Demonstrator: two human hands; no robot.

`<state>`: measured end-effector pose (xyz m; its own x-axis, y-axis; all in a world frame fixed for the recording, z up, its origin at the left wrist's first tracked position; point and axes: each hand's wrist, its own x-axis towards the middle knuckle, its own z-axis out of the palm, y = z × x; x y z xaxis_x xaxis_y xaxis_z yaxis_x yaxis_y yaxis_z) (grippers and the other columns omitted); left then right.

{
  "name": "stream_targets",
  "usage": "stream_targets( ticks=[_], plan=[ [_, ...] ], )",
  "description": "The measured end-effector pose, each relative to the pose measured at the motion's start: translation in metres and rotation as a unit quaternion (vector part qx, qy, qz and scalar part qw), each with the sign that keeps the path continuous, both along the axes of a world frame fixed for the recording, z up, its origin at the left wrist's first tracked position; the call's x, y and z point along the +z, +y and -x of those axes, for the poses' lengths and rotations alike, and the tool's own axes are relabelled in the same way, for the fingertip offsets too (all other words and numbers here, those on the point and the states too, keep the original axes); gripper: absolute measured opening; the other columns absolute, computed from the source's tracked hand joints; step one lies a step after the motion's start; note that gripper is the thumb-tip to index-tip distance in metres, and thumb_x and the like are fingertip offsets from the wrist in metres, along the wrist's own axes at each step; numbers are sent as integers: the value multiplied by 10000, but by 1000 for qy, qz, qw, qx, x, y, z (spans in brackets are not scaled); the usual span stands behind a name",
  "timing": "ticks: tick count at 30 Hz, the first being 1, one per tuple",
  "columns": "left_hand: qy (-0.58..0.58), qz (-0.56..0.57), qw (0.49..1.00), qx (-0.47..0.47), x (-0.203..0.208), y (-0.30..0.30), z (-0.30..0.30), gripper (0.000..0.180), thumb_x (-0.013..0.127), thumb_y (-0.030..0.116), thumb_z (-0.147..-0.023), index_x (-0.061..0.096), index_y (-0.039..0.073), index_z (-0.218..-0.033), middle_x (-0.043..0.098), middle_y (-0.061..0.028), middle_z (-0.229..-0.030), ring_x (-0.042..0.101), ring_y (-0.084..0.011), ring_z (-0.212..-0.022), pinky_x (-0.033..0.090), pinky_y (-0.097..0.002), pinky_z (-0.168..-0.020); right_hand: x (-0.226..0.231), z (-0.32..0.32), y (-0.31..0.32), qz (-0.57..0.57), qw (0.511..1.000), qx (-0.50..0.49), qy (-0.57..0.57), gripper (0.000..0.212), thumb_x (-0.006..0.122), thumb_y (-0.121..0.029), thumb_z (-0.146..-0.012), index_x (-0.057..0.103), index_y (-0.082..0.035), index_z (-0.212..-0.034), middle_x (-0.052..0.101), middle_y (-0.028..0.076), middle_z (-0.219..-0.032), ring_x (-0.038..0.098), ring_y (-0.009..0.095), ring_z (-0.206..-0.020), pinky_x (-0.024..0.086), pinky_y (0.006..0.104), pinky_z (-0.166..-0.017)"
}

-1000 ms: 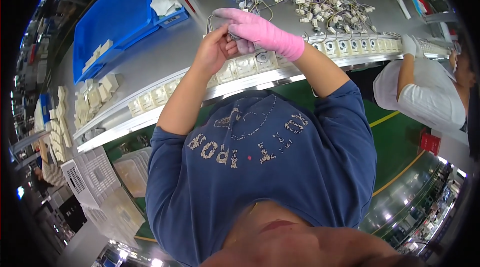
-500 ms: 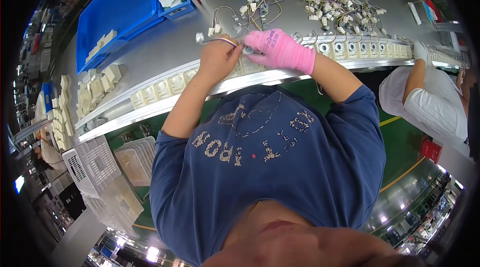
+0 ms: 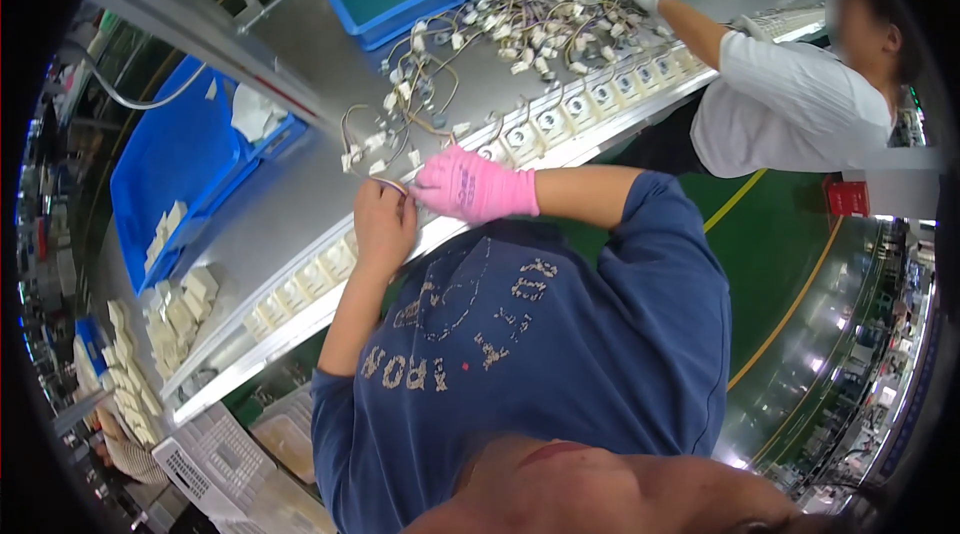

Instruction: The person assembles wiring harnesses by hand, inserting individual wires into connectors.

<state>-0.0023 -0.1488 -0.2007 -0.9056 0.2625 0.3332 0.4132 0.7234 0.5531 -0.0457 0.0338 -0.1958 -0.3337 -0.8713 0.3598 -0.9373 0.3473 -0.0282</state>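
Note:
My bare left hand [image 3: 385, 224] is closed over the metal rail [image 3: 440, 232], its fingers pinching a thin wire lead [image 3: 390, 184] that loops over the knuckles. Right beside it, my right hand [image 3: 468, 186] wears a pink glove; its fingertips are bent together at the same spot and hide whatever lies between them. A row of small white plastic housings [image 3: 305, 284] runs along the rail to the left. Toward the right, more housings [image 3: 548, 124] hold round metal-centred parts with wires. Loose wired connectors [image 3: 375, 141] lie just beyond my hands.
A tangled pile of wired parts [image 3: 545, 29] lies before a blue tray [image 3: 365, 29]. Another blue bin [image 3: 130, 194] stands left, near stacked white housings [image 3: 180, 319]. At the right a co-worker in a white shirt [image 3: 800, 99] reaches a gloved hand [image 3: 645, 0] to the pile.
The whole view has turned and shifted. My hands stay close together at the rail; the connector end sticking out left of my left hand no longer shows. The co-worker's gloved hand has moved to the pile.

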Motion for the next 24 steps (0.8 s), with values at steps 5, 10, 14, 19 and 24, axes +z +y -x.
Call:
stream_targets(
  ticks=[5, 10, 14, 19, 24],
  plan=[
    [4, 46, 998, 35, -8, 7, -3, 150, 550, 57, -734, 527, 33, -880, 483, -149, -873, 469, -338, -847, 368, -417, -738, -8, -11, -9, 64, 990, -66, -110, 188, 559, -270, -787, 568, -92, -846, 491, 83, -797, 524, 251, -760, 380, 387, -668],
    [-6, 108, 993, 45, -4, 8, -3, 150, 540, 77, -747, 549, 15, -884, 502, -148, -884, 474, -323, -863, 369, -429, -722, 9, -8, -10, 5, 986, -85, -146, 192, 558, -245, -776, 552, -98, -901, 493, 81, -807, 531, 246, -781, 377, 393, -687],
    [42, 110, 993, 4, 0, 10, 4, 145, 553, 88, -746, 565, 11, -868, 519, -150, -862, 487, -326, -835, 382, -430, -700, 36, 15, -17, 180, 983, 22, 17, 258, 563, -241, -764, 510, -92, -967, 566, 91, -877, 559, 243, -875, 400, 375, -729],
    [24, 120, 992, 17, 2, 10, 3, 100, 569, 78, -745, 587, 6, -812, 527, -137, -825, 506, -314, -796, 402, -411, -687, 32, 36, -21, -89, 987, 49, -124, 232, 556, -181, -760, 492, -84, -960, 586, 104, -783, 594, 276, -804, 413, 391, -752],
    [25, 31, 999, 21, -10, 7, 3, 97, 602, 80, -741, 573, 9, -798, 509, -125, -804, 497, -305, -784, 395, -403, -681, 45, 29, -16, -213, 944, -30, -251, 202, 549, -133, -743, 464, -61, -913, 566, 101, -633, 601, 315, -607, 441, 417, -585]
  ],
)
